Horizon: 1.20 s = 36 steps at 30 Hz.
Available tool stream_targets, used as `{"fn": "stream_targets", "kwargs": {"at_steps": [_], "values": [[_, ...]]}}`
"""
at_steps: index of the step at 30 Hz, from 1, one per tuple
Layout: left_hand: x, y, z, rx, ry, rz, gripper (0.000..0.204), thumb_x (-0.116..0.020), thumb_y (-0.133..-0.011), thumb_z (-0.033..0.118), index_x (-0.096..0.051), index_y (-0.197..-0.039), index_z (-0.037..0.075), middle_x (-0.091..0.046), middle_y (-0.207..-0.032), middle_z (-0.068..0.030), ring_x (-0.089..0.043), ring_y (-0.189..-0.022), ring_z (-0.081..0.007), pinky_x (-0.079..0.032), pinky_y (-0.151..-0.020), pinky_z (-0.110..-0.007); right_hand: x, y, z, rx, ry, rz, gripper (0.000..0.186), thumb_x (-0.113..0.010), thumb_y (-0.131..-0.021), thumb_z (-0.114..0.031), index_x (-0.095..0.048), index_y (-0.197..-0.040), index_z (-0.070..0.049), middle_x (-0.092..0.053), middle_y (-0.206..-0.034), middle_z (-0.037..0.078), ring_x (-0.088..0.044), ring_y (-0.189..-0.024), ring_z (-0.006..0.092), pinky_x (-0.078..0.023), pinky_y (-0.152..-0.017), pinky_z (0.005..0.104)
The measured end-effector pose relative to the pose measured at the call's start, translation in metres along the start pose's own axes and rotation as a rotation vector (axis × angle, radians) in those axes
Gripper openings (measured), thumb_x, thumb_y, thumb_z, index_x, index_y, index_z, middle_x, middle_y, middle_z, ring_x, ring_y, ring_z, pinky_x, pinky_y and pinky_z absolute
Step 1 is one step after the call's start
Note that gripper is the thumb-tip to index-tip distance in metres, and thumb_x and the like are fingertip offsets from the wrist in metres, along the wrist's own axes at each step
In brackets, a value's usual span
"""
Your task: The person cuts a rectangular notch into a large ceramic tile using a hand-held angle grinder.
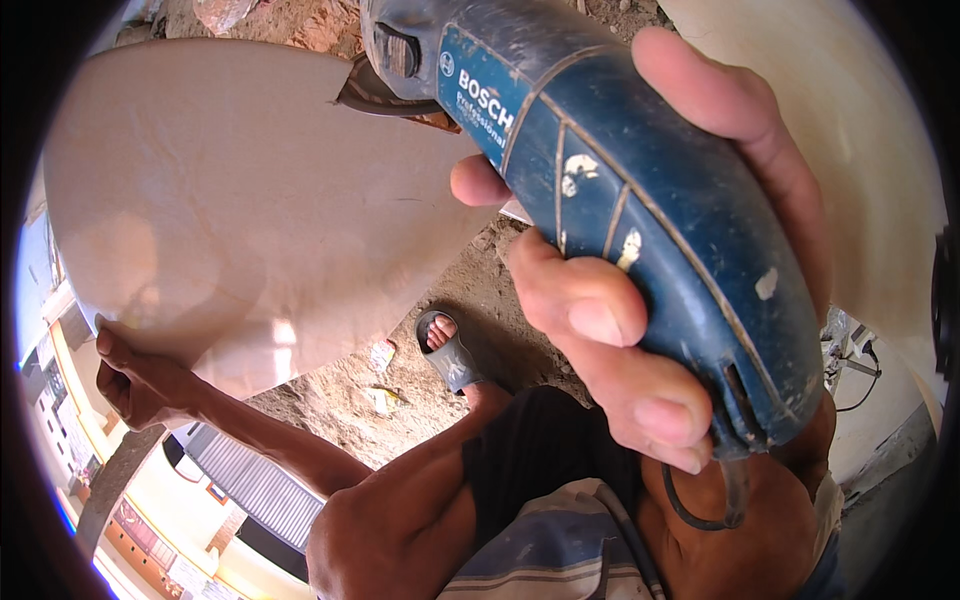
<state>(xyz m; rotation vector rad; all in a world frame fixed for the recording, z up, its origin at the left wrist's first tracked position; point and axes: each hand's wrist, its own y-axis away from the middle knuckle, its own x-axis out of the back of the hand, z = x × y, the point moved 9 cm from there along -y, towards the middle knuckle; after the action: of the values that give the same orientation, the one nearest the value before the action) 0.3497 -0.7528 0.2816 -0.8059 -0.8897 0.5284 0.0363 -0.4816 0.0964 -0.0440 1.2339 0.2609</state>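
My right hand is wrapped round the scuffed blue body of an angle grinder, held up close in front of me. Its dark head and disc guard point to the far left, over the far edge of a large glossy beige tile. Whether the disc touches the tile I cannot tell. The grinder's cord leaves the back end and loops down by my knee. At the tile's near left corner, my left hand grips the edge with curled fingers; the tile is tilted.
My sandalled foot is planted on sandy ground beside the tile, near small wrappers. A pale, smooth curved-looking surface stands on the right, with a metal fitting and thin cable below. Buildings show at the lower left.
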Motion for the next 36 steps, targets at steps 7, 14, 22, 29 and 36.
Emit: {"fn": "stream_targets", "kwargs": {"at_steps": [7,14,22,29,36], "values": [[-0.001,0.003,0.002,0.044,0.021,0.004,0.053,-0.094,-0.088,0.054,-0.074,-0.077,0.006,-0.075,-0.075,-0.0042,-0.069,-0.069,-0.0171,-0.06,-0.064,-0.035,-0.005,0.005,-0.003,0.017,0.013,0.024,0.086,-0.045,-0.115,-0.06,-0.026,-0.161,0.01,-0.064,-0.102,0.025,-0.075,-0.07,0.0378,-0.065,-0.054,0.0497],[-0.008,-0.01,-0.022,0.095,0.083,-0.027,0.043,-0.096,-0.088,0.041,-0.083,-0.09,0.0,-0.081,-0.084,-0.0076,-0.073,-0.073,-0.018,-0.063,-0.067,-0.036,-0.007,0.0,-0.009,0.03,0.071,0.075,0.085,-0.045,-0.115,-0.059,-0.027,-0.161,0.01,-0.064,-0.103,0.024,-0.075,-0.07,0.0373,-0.065,-0.054,0.0497],[-0.139,-0.039,-0.048,0.052,0.092,-0.342,0.049,-0.096,-0.084,0.055,-0.078,-0.08,0.009,-0.075,-0.073,0.001,-0.066,-0.071,-0.0086,-0.054,-0.071,-0.028,-0.033,0.029,-0.045,0.276,0.337,0.127,0.078,-0.05,-0.113,-0.055,-0.04,-0.154,0.01,-0.064,-0.093,0.023,-0.072,-0.062,0.0359,-0.063,-0.05,0.0488],[-0.26,-0.006,-0.146,0.173,0.0,-0.623,0.071,-0.088,-0.077,0.08,-0.081,-0.084,0.01,-0.075,-0.075,-0.0018,-0.068,-0.072,-0.0155,-0.057,-0.074,-0.038,-0.037,0.021,-0.043,0.388,0.524,0.2,0.08,-0.066,-0.106,-0.048,-0.039,-0.15,0.013,-0.066,-0.088,0.025,-0.072,-0.057,0.0353,-0.063,-0.047,0.045],[-0.336,0.048,-0.185,0.234,-0.036,-0.796,0.079,-0.083,-0.078,0.085,-0.083,-0.085,0.007,-0.076,-0.073,-0.0053,-0.07,-0.07,-0.0179,-0.057,-0.074,-0.037,-0.039,0.012,-0.037,0.4,0.704,0.273,0.081,-0.071,-0.105,-0.042,-0.032,-0.154,0.009,-0.063,-0.088,0.024,-0.072,-0.059,0.037,-0.064,-0.048,0.0486]]}}
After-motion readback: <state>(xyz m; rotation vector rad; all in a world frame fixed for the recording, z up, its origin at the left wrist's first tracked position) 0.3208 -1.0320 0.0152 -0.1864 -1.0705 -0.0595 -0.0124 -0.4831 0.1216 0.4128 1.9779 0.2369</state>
